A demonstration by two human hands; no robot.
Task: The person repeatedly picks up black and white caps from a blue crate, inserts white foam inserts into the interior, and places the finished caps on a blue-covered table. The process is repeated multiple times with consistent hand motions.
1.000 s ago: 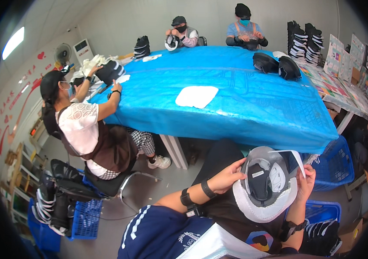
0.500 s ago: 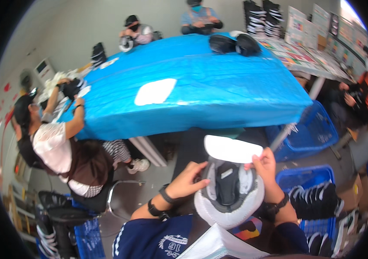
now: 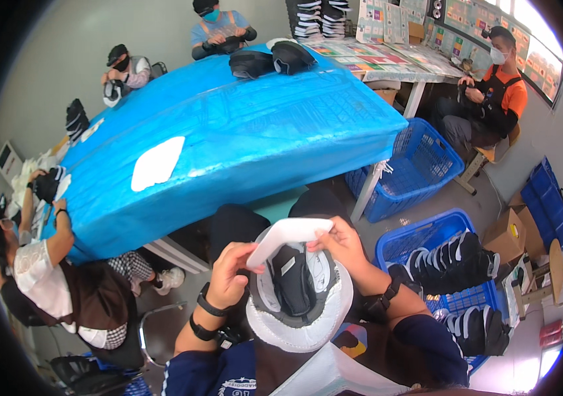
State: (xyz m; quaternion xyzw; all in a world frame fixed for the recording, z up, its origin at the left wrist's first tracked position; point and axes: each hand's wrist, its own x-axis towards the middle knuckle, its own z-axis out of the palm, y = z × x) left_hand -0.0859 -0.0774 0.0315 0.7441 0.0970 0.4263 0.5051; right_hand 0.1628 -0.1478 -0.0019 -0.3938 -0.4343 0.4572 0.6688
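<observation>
Head view, insole [image 3: 288, 235] between both grips, above shoe [image 3: 298, 297]

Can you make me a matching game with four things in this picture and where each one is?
Things:
1. white insole
2. grey and white shoe
3. black and white shoes
4. white sheet

Places:
A. in the blue basket
B. flat on the blue table
C. pinched between left hand and right hand
D. in the person's lap, under the insole

Pairs: 1-C, 2-D, 3-A, 4-B
</observation>
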